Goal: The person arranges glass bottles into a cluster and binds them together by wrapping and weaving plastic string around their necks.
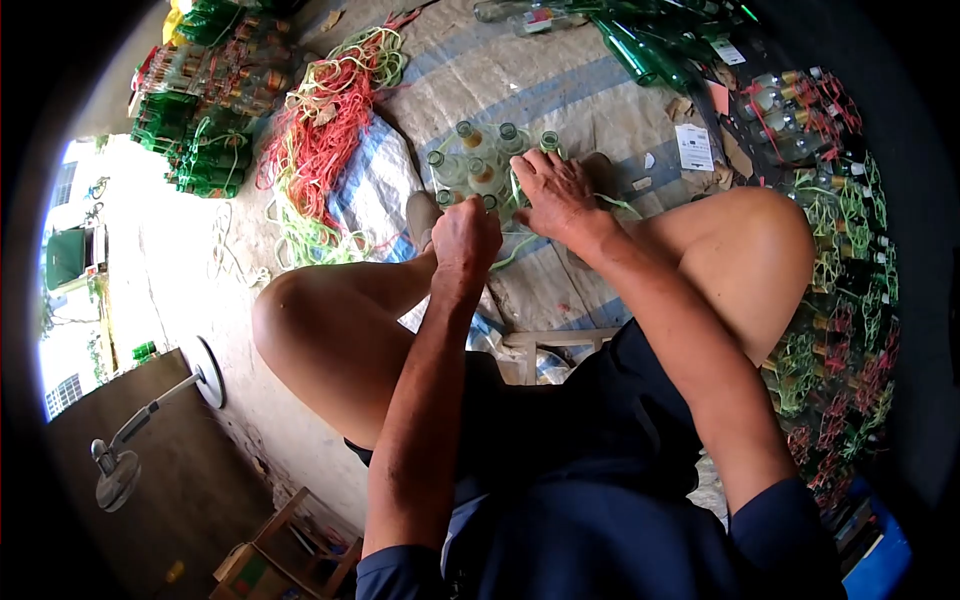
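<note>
Several clear glass bottles (483, 180) stand upright in a tight cluster on the floor sheet between my feet. My left hand (468, 235) is closed in a fist at the near side of the cluster, close to the bottle necks; what it grips is hidden. On the right side of the cluster, my right hand (553, 193) lies with its fingers stretched out over the bottles. A pale green cord (620, 204) trails out from beside my right hand. More of this cord curves below the bottles between my hands.
A heap of red and green cord (335, 130) lies at the left. Green bottles (645, 55) lie at the back, beside paper scraps (694, 147). Tied bottle bundles (845, 260) line the right side; others (210, 110) stand at upper left. A fan (118, 478) stands lower left.
</note>
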Available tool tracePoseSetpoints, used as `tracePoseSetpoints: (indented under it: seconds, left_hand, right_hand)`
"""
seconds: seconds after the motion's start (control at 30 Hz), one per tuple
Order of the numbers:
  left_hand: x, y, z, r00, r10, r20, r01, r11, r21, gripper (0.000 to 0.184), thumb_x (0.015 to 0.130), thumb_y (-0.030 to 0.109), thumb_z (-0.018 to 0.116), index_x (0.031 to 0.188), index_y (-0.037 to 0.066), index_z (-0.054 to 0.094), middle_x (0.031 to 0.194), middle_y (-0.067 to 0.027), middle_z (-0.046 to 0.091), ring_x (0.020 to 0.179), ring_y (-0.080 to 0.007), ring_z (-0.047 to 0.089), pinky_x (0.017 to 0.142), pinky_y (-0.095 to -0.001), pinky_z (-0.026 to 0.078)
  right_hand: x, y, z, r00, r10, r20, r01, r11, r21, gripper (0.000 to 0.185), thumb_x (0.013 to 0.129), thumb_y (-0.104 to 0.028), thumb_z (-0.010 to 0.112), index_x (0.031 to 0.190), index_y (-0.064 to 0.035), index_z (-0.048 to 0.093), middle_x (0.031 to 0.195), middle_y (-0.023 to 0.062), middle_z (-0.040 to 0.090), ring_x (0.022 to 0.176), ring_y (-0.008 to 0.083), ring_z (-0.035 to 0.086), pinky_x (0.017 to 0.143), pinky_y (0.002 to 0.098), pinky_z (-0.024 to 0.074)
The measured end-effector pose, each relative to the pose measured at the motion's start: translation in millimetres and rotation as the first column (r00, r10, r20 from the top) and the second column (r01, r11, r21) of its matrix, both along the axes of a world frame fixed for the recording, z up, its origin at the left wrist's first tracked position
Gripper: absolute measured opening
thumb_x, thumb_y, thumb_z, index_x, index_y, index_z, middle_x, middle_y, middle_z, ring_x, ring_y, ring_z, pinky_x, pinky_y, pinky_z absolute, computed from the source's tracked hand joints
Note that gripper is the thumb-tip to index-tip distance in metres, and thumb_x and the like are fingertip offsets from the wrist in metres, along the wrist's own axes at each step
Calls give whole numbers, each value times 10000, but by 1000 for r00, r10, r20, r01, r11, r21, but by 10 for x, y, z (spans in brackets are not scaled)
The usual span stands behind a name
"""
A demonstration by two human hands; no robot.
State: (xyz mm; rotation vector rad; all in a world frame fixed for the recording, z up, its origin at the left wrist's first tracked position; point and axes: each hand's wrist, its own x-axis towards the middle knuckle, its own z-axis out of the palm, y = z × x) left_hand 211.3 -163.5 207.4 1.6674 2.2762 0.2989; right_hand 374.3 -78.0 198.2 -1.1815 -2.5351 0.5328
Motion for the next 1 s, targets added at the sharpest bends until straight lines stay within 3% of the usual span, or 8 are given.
tracePoseSetpoints:
  seconds: [0.23, 0.43, 0.53, 0.73, 0.87, 1.0]
  left_hand:
    - [-168, 163, 139, 953, -280, -112, 272, 959, -80, 204, 886, 212, 686, 885, 11, 722, 850, -249, 737, 820, -437, 743, 735, -528, 597]
    - [-237, 459, 267, 851, -507, -139, 474, 854, -214, 107, 863, 122, 680, 882, 40, 747, 907, -207, 753, 854, -401, 757, 758, -491, 615]
    - [-301, 617, 285, 804, -583, -116, 552, 805, -220, 186, 874, 234, 762, 908, 52, 766, 865, -192, 749, 874, -389, 747, 766, -495, 601]
    - [-404, 919, 117, 769, -635, -77, 589, 749, -303, 206, 857, 258, 790, 887, 55, 776, 899, -163, 754, 886, -362, 741, 791, -451, 599]
    - [-489, 992, 135, 769, -639, 15, 611, 728, -310, 161, 864, 221, 735, 875, 66, 775, 895, -145, 751, 882, -344, 738, 809, -427, 590]
    - [-612, 1011, 14, 756, -647, 100, 650, 726, -224, 163, 839, 222, 725, 888, 75, 774, 870, -145, 740, 861, -350, 730, 789, -429, 582]
  right_hand:
    - [-54, -65, -41, 992, -93, -86, 95, 995, 20, 465, 708, -130, 795, 1121, -121, 583, 1157, 79, 614, 1163, 348, 586, 931, 523, 479]
    - [-61, -58, -75, 989, -102, -107, 103, 995, 11, 484, 704, -141, 805, 1129, -126, 574, 1162, 78, 612, 1138, 357, 582, 922, 510, 476]
    - [-55, -52, -99, 989, -100, -107, 105, 993, 45, 501, 707, -154, 812, 1146, -141, 571, 1161, 69, 607, 1119, 349, 578, 914, 507, 477]
    - [-53, -28, -157, 991, -80, -106, 86, 995, 54, 558, 698, -209, 847, 1185, -168, 577, 1154, 53, 600, 1135, 324, 568, 933, 499, 466]
    - [-60, -15, -160, 992, -88, -88, 90, 996, 18, 566, 695, -226, 856, 1185, -162, 581, 1185, 55, 605, 1167, 323, 559, 957, 505, 458]
    - [-75, -24, -147, 991, -105, -84, 103, 994, -19, 564, 699, -220, 853, 1192, -159, 586, 1216, 54, 605, 1187, 330, 554, 970, 513, 454]
